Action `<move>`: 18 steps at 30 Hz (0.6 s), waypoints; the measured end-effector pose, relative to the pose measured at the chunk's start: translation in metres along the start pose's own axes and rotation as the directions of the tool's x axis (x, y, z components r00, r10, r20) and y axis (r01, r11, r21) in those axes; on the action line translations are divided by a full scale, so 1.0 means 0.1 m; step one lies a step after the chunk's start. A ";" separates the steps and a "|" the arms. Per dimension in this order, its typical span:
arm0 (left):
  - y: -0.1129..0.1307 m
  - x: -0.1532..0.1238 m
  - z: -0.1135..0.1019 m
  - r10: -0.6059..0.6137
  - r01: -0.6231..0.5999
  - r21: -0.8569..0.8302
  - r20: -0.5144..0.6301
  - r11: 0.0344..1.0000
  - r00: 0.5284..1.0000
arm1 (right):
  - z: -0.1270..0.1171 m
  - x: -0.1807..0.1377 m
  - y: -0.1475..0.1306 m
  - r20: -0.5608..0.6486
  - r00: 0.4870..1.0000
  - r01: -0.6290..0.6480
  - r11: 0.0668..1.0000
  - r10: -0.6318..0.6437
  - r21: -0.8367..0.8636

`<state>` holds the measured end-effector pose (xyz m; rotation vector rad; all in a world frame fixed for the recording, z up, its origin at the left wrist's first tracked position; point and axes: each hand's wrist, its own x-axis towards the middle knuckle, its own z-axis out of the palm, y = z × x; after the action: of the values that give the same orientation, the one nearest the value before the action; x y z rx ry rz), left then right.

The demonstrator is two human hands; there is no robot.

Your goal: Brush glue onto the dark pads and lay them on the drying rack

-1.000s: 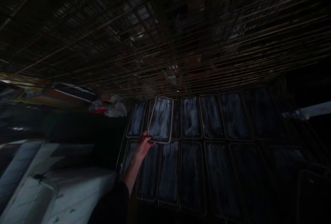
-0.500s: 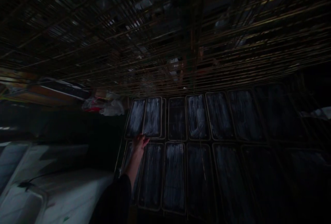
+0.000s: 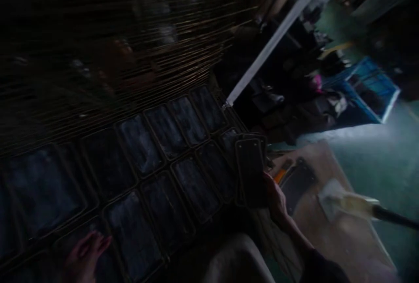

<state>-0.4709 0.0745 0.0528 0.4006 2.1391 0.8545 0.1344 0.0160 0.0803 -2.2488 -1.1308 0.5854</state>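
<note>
My right hand (image 3: 276, 196) grips the edge of a small stack of dark rectangular panels (image 3: 250, 165) with rounded corners and small holes near the corners. The stack is held up over the right end of two rows of similar panels (image 3: 165, 128), many with whitish streaks on top. At the lower left, my left hand (image 3: 87, 250) hovers over or rests on the near row; contact cannot be made out. Its fingers look loosely bent and apart, with nothing visible in them. The picture is dark and blurred.
A wire rack (image 3: 183, 52) rises behind the panels. A pale pole (image 3: 278, 39) slants at its right. On the right, a wooden board (image 3: 347, 235) bears a dark panel, an orange-handled tool (image 3: 283, 172) and a wide brush (image 3: 347, 202). A blue crate (image 3: 369, 86) stands beyond.
The view has swung right, bringing the board, brush and crate into sight. My right hand has appeared, holding the panels. My left hand has moved away from the panel edge it was at.
</note>
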 end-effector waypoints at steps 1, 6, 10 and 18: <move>-0.10 -0.22 0.21 -0.078 0.077 0.019 0.096 0.997 0.992 | -0.05 0.02 0.05 -0.013 1.000 -0.005 1.000 0.005 0.001; -0.31 -1.83 1.64 -0.180 0.147 0.104 0.572 0.984 0.800 | -0.65 -0.02 0.46 -0.003 1.000 0.019 0.985 -0.020 -0.172; -0.36 -2.91 2.55 -0.205 0.047 0.225 0.760 0.973 0.617 | -1.41 -0.19 0.96 -0.121 0.990 -0.106 0.960 0.077 -0.258; -0.52 -3.34 3.18 -0.244 0.027 0.331 0.636 0.943 0.732 | -2.59 -0.40 2.42 -0.495 0.745 -0.436 0.888 0.447 0.145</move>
<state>-0.0122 0.0014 0.0527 0.5936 1.5730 0.2170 0.4078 -0.2082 0.1254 -2.4538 -0.3129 0.1281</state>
